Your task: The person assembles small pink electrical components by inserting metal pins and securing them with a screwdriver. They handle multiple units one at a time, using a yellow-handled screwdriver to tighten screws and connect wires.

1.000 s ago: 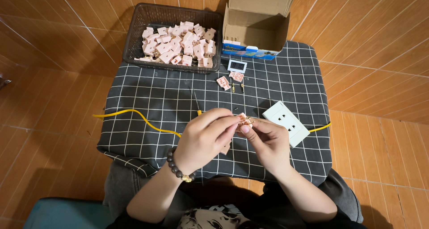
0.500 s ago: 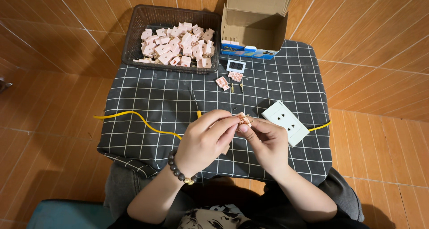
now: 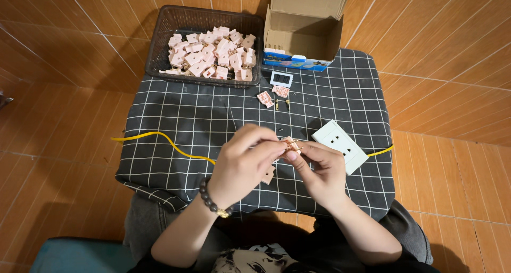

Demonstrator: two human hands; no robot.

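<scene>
Both my hands meet over the near middle of a black cloth with a white grid (image 3: 175,113). My left hand (image 3: 242,164), with a bead bracelet at the wrist, and my right hand (image 3: 319,169) pinch a small pink plastic part (image 3: 290,144) with a thin metal strip between the fingertips. Another pink part (image 3: 269,174) lies on the cloth just below my left fingers. A white socket plate (image 3: 340,145) rests right of my right hand. A yellow cable (image 3: 159,140) runs across the cloth and passes under my hands.
A dark mesh basket (image 3: 165,33) full of several pink parts stands at the back left. An open cardboard box (image 3: 303,33) stands at the back right. Two pink parts (image 3: 272,95), a small white frame (image 3: 281,79) and little screws lie between them. Orange tiled floor surrounds the cloth.
My hands stay in the same place; the fingers shift slightly around the small pink part. Nothing else has moved.
</scene>
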